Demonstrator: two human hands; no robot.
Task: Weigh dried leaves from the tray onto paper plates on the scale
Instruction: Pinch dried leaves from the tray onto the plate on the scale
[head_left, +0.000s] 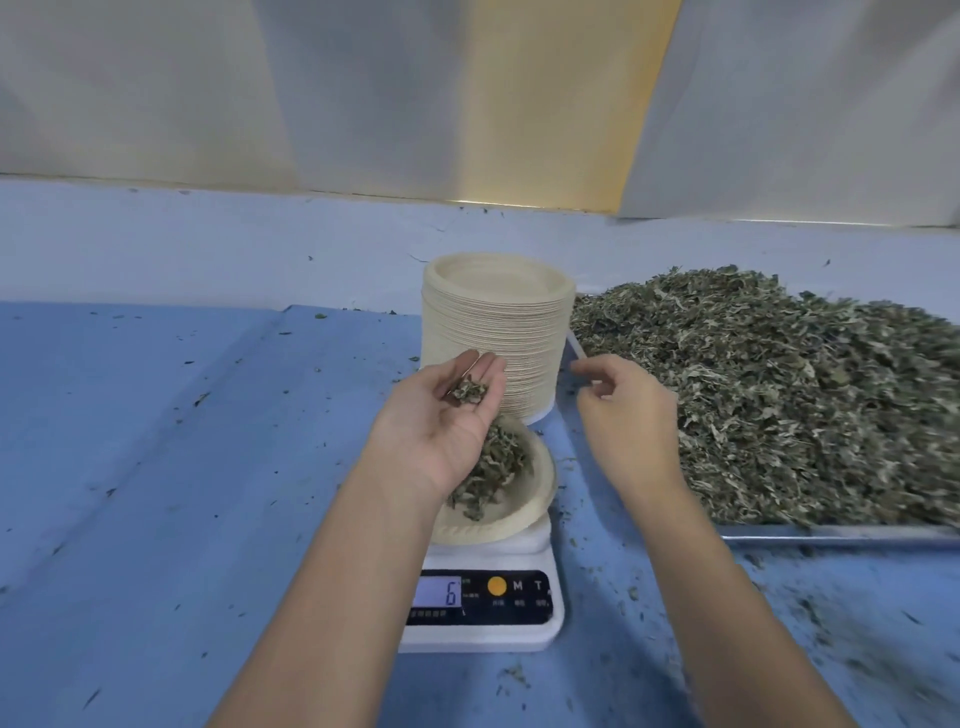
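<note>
**One plate on the scale, a tall stack waiting**

At the blue bench, a person weighs dried leaves heaped on the metal tray at the right. A single paper plate sits on the white scale, carrying a modest pile of leaf. The display reads 6.

The left hand hovers palm-up over the far edge of that plate. Its grip is apart, the fingers nearly straight and lightly cupped under a small tuft of leaves lying loose near the fingertips. The right hand hangs between plate and tray, just above the tray's near corner, with its back to the camera and its fingers loosely curled. Whether that grip holds a few leaves or nothing cannot be told from here.

By the look of it, this portion is in the fine-tuning stage, with the tuft in the palm ready to top up the plate. What weight is wanted the scene does not say, so how close 6 comes is anyone's guess.

Most of the job seems to lie ahead. No filled plates are in sight, the tray is piled high, and a thick stack of unused plates stands just behind the scale. Crumbs of leaf dot the bench around it.
</note>
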